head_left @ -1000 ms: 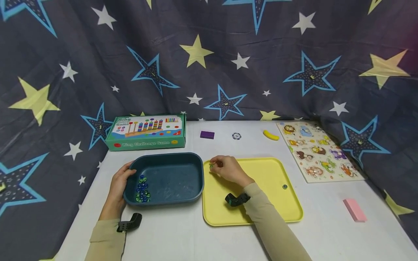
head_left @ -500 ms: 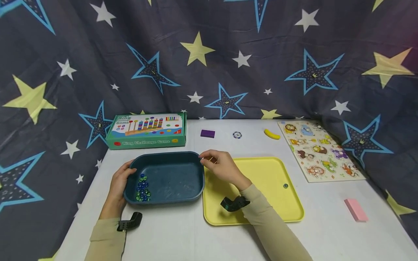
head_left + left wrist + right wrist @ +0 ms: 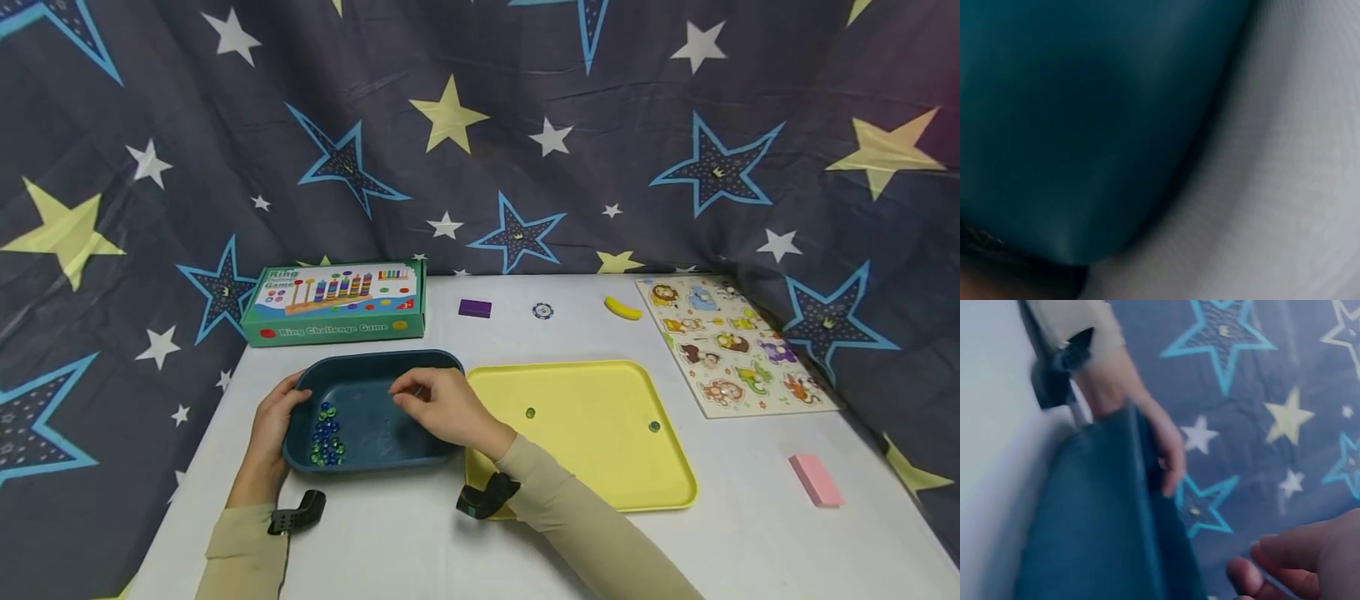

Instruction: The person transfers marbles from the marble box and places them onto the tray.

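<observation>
My left hand [image 3: 272,425] grips the left rim of a dark teal plastic bin [image 3: 375,417], thumb over the edge. Blue and green glass marbles [image 3: 327,435] lie in a cluster along the bin's left side. Over the bin's right half, my right hand [image 3: 444,408] keeps thumb and fingertips pinched together round a marble hidden by the fingers. In the right wrist view, the thumb and curled fingers [image 3: 1291,559] show beside the bin's rim. A yellow tray [image 3: 592,467] to the right bears a green marble [image 3: 530,412] and another marble [image 3: 655,427].
Behind the bin sits a green game box [image 3: 333,304]. A purple block [image 3: 475,308], a poker chip [image 3: 543,311] and a toy banana [image 3: 622,308] lie along the back. An animal puzzle board [image 3: 731,350] and a pink block [image 3: 816,481] are at right.
My right hand has moved left from the yellow tray's far left corner, across the bin's rim, to over the bin with the marble. My left hand keeps its grip on the rim.
</observation>
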`<state>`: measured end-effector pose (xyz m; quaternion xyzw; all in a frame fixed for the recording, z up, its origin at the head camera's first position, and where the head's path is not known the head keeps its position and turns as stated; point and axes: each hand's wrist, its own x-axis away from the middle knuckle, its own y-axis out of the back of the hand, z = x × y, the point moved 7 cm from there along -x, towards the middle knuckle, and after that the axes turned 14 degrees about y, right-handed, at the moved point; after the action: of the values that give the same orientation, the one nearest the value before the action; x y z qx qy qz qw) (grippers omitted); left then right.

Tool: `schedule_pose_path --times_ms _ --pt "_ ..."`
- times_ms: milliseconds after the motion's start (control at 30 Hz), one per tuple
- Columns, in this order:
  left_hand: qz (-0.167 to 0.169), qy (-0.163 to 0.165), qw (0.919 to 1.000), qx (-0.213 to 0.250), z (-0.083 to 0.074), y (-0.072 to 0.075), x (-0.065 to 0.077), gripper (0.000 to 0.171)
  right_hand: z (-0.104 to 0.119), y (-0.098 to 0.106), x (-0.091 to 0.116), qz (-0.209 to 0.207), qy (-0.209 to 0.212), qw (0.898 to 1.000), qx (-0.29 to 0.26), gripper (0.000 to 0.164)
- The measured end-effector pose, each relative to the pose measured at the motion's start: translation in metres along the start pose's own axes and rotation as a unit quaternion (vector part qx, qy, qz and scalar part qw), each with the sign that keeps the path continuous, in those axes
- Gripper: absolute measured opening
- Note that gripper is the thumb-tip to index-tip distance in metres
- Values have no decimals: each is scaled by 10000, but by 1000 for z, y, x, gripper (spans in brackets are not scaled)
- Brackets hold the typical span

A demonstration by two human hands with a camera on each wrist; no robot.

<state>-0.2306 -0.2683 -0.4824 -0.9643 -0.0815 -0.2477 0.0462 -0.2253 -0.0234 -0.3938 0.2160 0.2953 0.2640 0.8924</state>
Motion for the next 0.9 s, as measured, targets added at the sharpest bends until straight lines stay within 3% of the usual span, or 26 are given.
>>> schedule_pose_path --times_ms 267,367,533,733,900 --pt "45 28 9999 87 -1 -1 2 40 -4 -57 -12 1207 -57 9925 205 18" --pt "30 41 10000 66 -1 -2 2 40 -4 -72 -14 1462 -119 9888 259 16" --pt "-50 96 9999 53 -1 -2 2 39 -4 -82 -18 1596 -360 9862 262 15" --pt "-7 166 9998 142 1 -1 3 41 -6 -97 -17 2151 -657 9743 -146 22" --pt "20 132 9997 184 0 -2 3 42 -4 -105 -20 2299 -742 9701 -226 21"
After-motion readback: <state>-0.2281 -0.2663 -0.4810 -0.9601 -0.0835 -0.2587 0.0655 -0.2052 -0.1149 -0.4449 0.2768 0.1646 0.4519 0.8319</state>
